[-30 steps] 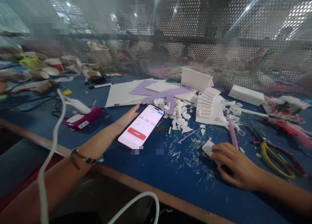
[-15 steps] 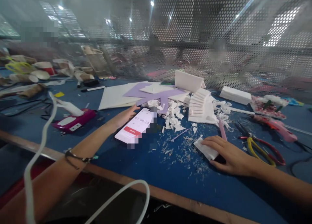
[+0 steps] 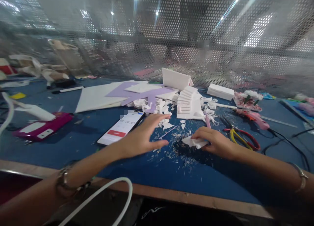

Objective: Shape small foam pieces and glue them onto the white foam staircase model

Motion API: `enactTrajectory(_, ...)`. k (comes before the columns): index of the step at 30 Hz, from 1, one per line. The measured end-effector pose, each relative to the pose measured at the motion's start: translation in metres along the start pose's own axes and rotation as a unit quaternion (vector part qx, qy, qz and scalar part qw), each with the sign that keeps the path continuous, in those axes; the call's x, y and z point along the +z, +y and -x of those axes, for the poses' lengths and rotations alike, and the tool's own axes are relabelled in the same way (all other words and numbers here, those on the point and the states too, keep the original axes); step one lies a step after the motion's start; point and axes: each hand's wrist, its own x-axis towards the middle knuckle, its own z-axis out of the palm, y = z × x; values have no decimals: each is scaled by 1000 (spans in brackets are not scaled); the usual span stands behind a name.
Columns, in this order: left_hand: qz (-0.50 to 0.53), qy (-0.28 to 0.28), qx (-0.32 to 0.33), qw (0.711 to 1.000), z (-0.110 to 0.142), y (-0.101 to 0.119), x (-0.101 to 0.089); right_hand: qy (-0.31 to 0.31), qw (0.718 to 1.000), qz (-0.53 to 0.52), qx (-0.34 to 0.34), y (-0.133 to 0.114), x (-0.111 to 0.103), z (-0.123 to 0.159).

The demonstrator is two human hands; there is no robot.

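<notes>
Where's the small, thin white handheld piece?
Head view, right of centre: the small, thin white piece is held in the right hand, left of the red-and-yellow-handled metal pliers.

Phone reads 00:00:00 on its lit screen. Red button lower on same screen: pale lettering, too small to read.

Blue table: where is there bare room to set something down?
Mostly bare: between the magenta device and the phone; also between the left hand and the wooden front edge. Crowded: around the paper scraps and the pliers.
</notes>
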Motion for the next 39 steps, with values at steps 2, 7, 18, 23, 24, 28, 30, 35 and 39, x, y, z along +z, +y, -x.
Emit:
enactTrajectory(2,56,-31,28,998,-5,18,20,51,998,-22,-21,-7,-1,-3)
enactTrajectory(7,176,7,66,982,-21,30,54,108,992,-57,-37,-28,1,-3)
enactTrajectory(18,37,96,148,984,-21,15,56,224,942,-222,116,-17,-3,25)
enactTrajectory(23,43,106,161,980,-22,15,59,215,935,-260,108,-18,-2,27)
enactTrajectory(24,41,107,168,979,-22,14,59,200,950,-222,95,-20,0,26)
enactTrajectory(28,20,124,227,966,-23,14,61,137,989,37,31,-28,10,20)
enactTrajectory(30,-3,126,277,952,-23,16,61,136,980,143,18,-28,14,17)
enactTrajectory(35,-59,136,354,923,-24,17,58,157,958,240,2,-25,14,16)
enactTrajectory(39,-85,134,384,910,-24,17,57,113,949,283,-83,-26,9,20)
